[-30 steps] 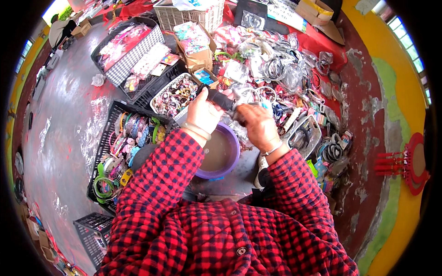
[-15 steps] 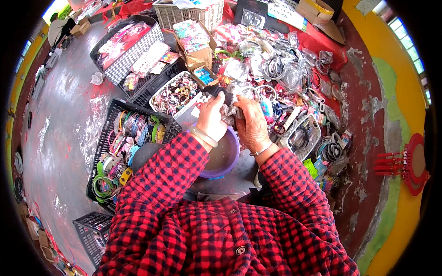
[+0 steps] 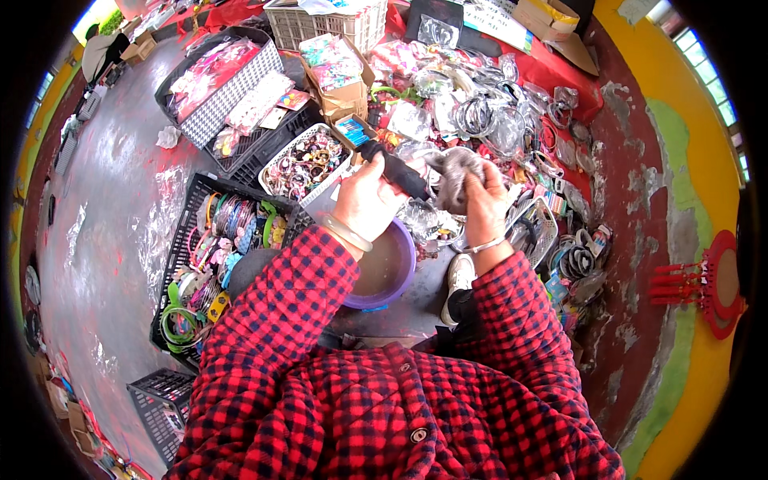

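Note:
Between the thumb and fingers of my left hand [image 3: 362,202] is a piece of black cloth [image 3: 406,176], slanting down to the right. My right hand [image 3: 486,206] pinches a soft grey furry piece [image 3: 456,178] just beside it. The black and grey parts come close together, and I cannot tell whether they are joined. Below my hands stands a round purple basin [image 3: 411,264] with a greyish inside, partly covered by my left forearm.
Bagged headbands and hair accessories [image 3: 488,120] are heaped ahead on red cloth. A white basket [image 3: 330,182] of hair ties stands ahead-left, a black crate [image 3: 166,308] of colourful headbands at left. At right are another white basket [image 3: 547,232] and a wall [image 3: 640,240]. My shoe [image 3: 459,280] shows below.
My hands have moved apart, the right one going right with the grey furry piece. More of the black cloth now shows at my left hand, and my shoe has come into view.

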`<state>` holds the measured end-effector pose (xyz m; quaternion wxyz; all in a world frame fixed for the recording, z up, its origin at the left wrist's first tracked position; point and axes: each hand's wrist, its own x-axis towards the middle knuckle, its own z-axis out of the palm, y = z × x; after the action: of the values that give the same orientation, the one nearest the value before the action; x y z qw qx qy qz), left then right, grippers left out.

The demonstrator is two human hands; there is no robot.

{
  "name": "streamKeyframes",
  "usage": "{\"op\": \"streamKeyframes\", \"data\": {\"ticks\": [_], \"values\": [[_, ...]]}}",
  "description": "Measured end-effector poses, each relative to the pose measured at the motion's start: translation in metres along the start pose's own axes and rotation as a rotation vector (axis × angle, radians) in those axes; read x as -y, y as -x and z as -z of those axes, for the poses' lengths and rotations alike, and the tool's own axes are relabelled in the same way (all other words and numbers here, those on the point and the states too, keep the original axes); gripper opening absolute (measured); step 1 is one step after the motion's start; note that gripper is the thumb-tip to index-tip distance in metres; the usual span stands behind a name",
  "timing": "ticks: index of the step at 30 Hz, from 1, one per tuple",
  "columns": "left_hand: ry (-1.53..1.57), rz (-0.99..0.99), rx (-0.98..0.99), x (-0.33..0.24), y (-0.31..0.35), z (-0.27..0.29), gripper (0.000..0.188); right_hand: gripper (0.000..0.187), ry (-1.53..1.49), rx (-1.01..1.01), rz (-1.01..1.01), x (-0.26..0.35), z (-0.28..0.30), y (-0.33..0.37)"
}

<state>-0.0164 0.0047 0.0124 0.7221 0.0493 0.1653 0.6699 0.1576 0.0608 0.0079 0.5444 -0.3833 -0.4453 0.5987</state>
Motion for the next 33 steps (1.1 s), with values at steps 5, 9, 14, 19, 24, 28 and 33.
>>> {"op": "streamKeyframes", "data": {"ticks": [5, 9, 14, 19, 24, 28, 33], "values": [[0.077, -0.071, -0.037, 0.0, -0.004, 0.004, 0.039, 0.021, 0.135, 0.036, 0.188, 0.014, -0.002, 0.006], [-0.032, -0.089, -0.117, 0.008, 0.003, -0.008, 0.038, 0.036, 0.912, 0.298, 0.76, 0.008, -0.029, 0.025], [0.018, -0.021, 0.023, 0.008, 0.005, -0.004, 0.04, 0.024, 0.821, 0.211, 0.692, 0.002, -0.031, 0.028], [0.093, 0.024, -0.023, 0.007, 0.006, -0.008, 0.042, 0.024, 0.212, -0.069, 0.014, -0.033, -0.001, 0.0], [0.099, -0.086, 0.012, -0.006, 0.003, -0.006, 0.039, 0.025, -0.245, -0.015, -0.174, 0.001, 0.027, -0.015], [0.131, -0.138, -0.105, -0.001, -0.003, 0.002, 0.029, 0.027, 0.11, 0.296, -0.138, 0.003, 0.017, -0.001], [0.071, -0.157, -0.029, 0.008, -0.002, 0.004, 0.02, 0.026, 0.45, 0.46, -0.007, -0.014, -0.021, 0.029]]}}
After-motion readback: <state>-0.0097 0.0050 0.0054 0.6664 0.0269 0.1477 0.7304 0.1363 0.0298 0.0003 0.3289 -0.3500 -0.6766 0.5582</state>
